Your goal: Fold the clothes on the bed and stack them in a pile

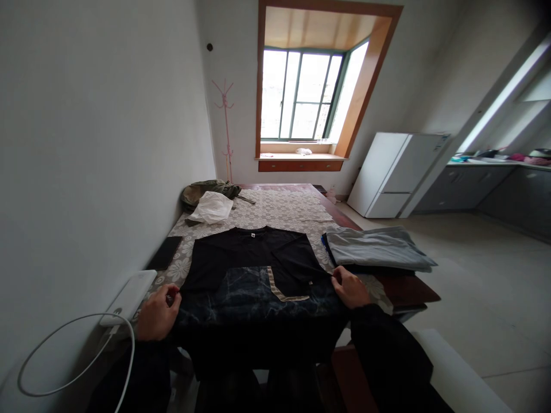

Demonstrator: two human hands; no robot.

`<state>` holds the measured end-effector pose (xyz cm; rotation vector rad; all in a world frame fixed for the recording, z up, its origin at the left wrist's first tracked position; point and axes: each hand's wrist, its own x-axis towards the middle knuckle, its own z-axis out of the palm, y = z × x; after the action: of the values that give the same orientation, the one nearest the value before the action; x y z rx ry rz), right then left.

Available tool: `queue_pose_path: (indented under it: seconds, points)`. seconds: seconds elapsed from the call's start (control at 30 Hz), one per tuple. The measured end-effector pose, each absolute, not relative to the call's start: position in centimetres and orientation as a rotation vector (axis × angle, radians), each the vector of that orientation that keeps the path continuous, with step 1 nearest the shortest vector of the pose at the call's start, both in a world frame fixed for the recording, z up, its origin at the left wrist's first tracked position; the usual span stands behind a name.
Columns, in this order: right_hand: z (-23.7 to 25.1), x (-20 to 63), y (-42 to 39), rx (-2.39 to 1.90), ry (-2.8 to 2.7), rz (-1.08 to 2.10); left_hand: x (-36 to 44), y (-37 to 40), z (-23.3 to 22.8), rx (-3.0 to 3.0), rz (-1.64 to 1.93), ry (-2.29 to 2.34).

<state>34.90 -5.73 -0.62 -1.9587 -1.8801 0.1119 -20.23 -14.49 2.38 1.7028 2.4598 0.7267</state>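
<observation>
A black T-shirt lies spread on the table, collar away from me, its lower part hanging over the near edge. It has a dark marbled panel and a beige strip across the chest. My left hand pinches the shirt's left edge between thumb and fingers. On the opposite edge, my right hand pinches the cloth near the sleeve. A stack of folded clothes with a grey garment on top sits beyond my right hand.
A patterned tablecloth covers the table. By the left wall are a white power bank with a looped cable, a dark flat object, a white bag and a green backpack. A white fridge stands far right.
</observation>
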Motion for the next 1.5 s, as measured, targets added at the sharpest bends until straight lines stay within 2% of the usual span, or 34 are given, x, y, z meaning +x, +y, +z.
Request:
queue_pose_path:
  seconds: [0.33, 0.47, 0.83, 1.03, 1.17, 1.33, 1.5]
  points:
    - [0.0, 34.1, -6.0, -1.987, -2.146, -0.100, -20.4, -14.3, 2.0, 1.806, 0.769, 2.397]
    - [0.4, 33.9, -5.7, -1.849, -2.268, -0.094, -20.4, -14.1, 1.9, 1.871, 0.785, 2.347]
    - [1.3, 33.5, -5.2, -1.824, -2.510, -0.134, -20.7, -13.6, 2.4, 2.006, 0.489, 2.248]
    - [1.8, 30.2, -0.4, -1.599, -2.404, 0.023, -19.2, -10.0, 3.3, 2.175, 0.549, 2.102]
    - [0.1, 27.3, 3.0, -1.676, -2.353, 0.079, -17.0, -6.2, 2.6, 2.226, 0.555, 2.035]
    - [-2.7, 26.2, 3.9, -1.877, -2.356, 0.036, -15.6, -4.1, 0.6, 2.189, 0.340, 2.159]
    - [-1.4, 26.3, 3.3, -1.761, -2.333, 0.121, -15.4, -4.6, 1.2, 2.181, 0.387, 2.153]
